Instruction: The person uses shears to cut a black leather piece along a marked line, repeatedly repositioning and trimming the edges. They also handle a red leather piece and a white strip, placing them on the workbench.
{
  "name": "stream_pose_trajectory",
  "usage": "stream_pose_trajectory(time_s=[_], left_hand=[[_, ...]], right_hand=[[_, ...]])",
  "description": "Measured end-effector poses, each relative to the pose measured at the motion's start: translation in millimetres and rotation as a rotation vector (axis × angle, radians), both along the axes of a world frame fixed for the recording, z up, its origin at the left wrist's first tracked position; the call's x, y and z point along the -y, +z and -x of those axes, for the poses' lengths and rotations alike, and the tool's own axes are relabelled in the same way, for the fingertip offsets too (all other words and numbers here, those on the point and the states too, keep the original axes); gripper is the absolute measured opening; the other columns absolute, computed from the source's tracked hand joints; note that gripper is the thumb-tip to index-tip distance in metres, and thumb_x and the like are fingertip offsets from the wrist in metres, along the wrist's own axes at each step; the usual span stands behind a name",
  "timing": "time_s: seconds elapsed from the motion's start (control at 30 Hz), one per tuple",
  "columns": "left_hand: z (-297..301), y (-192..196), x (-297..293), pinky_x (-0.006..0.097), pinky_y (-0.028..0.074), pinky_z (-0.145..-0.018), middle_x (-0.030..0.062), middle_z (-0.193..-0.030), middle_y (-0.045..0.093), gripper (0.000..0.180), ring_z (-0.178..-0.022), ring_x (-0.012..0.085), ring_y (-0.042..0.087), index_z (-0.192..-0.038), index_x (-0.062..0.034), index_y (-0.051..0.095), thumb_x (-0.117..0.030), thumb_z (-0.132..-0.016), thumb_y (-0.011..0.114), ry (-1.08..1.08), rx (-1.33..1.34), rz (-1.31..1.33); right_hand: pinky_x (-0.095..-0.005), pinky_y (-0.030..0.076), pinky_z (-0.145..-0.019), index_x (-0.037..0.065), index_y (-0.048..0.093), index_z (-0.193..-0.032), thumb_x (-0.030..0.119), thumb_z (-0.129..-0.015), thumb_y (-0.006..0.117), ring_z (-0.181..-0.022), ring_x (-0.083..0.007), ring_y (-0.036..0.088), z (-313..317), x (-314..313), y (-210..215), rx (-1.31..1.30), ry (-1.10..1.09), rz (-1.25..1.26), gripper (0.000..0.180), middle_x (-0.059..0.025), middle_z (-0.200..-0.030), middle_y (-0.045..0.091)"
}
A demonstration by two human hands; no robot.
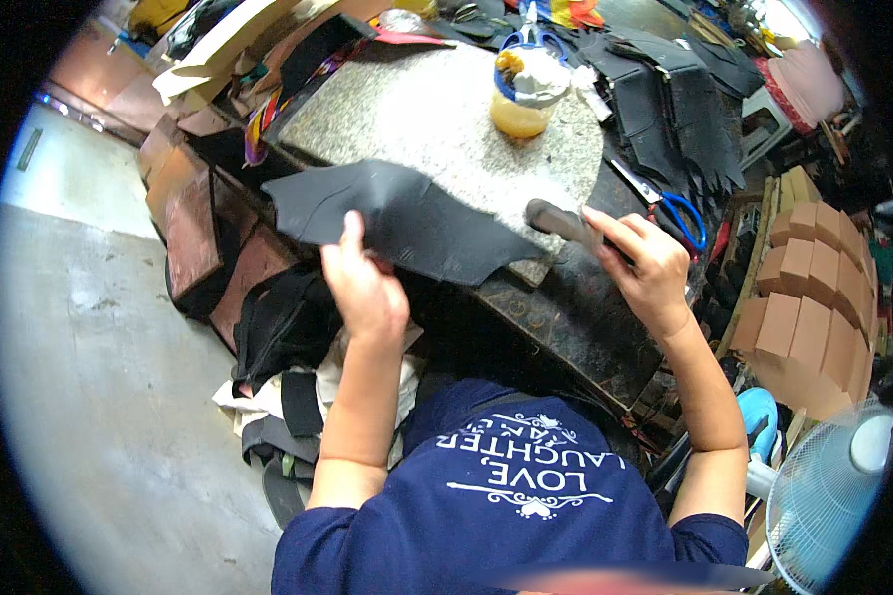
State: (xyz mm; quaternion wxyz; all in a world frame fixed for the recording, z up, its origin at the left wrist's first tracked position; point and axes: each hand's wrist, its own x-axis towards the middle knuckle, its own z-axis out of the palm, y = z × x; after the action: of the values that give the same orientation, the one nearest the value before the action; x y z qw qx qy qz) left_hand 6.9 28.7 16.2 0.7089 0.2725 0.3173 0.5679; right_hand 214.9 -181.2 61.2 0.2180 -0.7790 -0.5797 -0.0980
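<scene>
My left hand (364, 283) grips the near left edge of a black sheet piece (407, 218), thumb on top and fingers underneath. The piece looks like leather, has a long uneven outline and lies tilted over the front edge of a pale speckled stone slab (387, 109). My right hand (645, 260) is closed round a dark hand tool (558, 220) with a rounded end, held just off the right end of the piece. Motion blurs the tool, so its exact kind is unclear.
On the slab stands a clear tub (522, 117) of amber stuff. Blue-handled scissors (681, 210) and stacked black pieces (655, 99) lie to the right. Farther right are tan blocks (809, 288) and a fan (833, 496). Brown boxes (191, 223) and a black bag (283, 322) are left.
</scene>
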Motion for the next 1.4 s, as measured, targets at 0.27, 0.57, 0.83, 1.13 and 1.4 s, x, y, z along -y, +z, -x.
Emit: stream_pose_trajectory(time_s=[0.27, 0.57, 0.83, 1.13, 1.4], left_hand=[[24, 48, 29, 0.041, 0.05, -0.094, 0.0097, -0.115, 0.066, 0.032, -0.104, 0.0233, 0.064, -0.12, -0.0038, 0.058, -0.012, -0.089, 0.056, -0.217, 0.117, 0.002], [-25, 57, 91, 0.042, 0.033, -0.109, 0.0122, -0.133, 0.05, 0.062, -0.122, 0.0266, 0.05, -0.14, -0.0055, 0.037, -0.009, -0.086, 0.068, -0.701, 0.086, -0.444], [-47, 11, 63, 0.036, 0.05, -0.088, 0.0172, -0.115, 0.059, 0.047, -0.106, 0.0276, 0.059, -0.127, -0.0014, 0.05, 0.002, -0.083, 0.067, -0.451, -0.547, -0.965], [-62, -19, 52, 0.045, 0.045, -0.093, 0.017, -0.109, 0.06, 0.042, -0.106, 0.0375, 0.057, -0.115, -0.0011, 0.055, 0.002, -0.075, 0.068, -0.226, -0.726, -1.322], [-62, -14, 52, 0.044, 0.046, -0.093, 0.016, -0.105, 0.061, 0.034, -0.105, 0.0367, 0.057, -0.108, -0.001, 0.057, -0.001, -0.076, 0.068, -0.248, -0.755, -1.319]], right_hand=[[-0.035, 0.051, -0.076, 0.019, 0.072, -0.104, 0.024, -0.071, 0.077, -0.09, -0.0239, 0.061, -16, 48, -1, -0.115, -0.096, 0.095, 0.034, -0.0039, -0.096, 0.063], [-0.0304, 0.047, -0.088, 0.004, 0.056, -0.125, 0.005, -0.087, 0.062, -0.096, -0.019, 0.059, 24, 5, 79, -0.734, 0.197, -0.31, 0.039, -0.0124, -0.105, 0.06], [-0.0231, 0.042, -0.078, 0.004, 0.056, -0.109, 0.005, -0.096, 0.054, -0.083, -0.01, 0.05, -66, -23, 116, 0.028, -0.056, -0.673, 0.014, -0.0035, -0.097, 0.055], [-0.0431, 0.05, -0.082, 0.012, 0.053, -0.133, 0.017, -0.09, 0.055, -0.09, -0.034, 0.065, -226, -34, 46, -0.095, -0.66, -0.452, 0.043, -0.0151, -0.099, 0.066], [-0.0444, 0.033, -0.109, 0.02, 0.046, -0.143, 0.049, -0.092, 0.052, -0.131, -0.0349, 0.043, -231, -71, 33, 0.606, -0.353, -0.4, 0.058, -0.0162, -0.143, 0.045]])
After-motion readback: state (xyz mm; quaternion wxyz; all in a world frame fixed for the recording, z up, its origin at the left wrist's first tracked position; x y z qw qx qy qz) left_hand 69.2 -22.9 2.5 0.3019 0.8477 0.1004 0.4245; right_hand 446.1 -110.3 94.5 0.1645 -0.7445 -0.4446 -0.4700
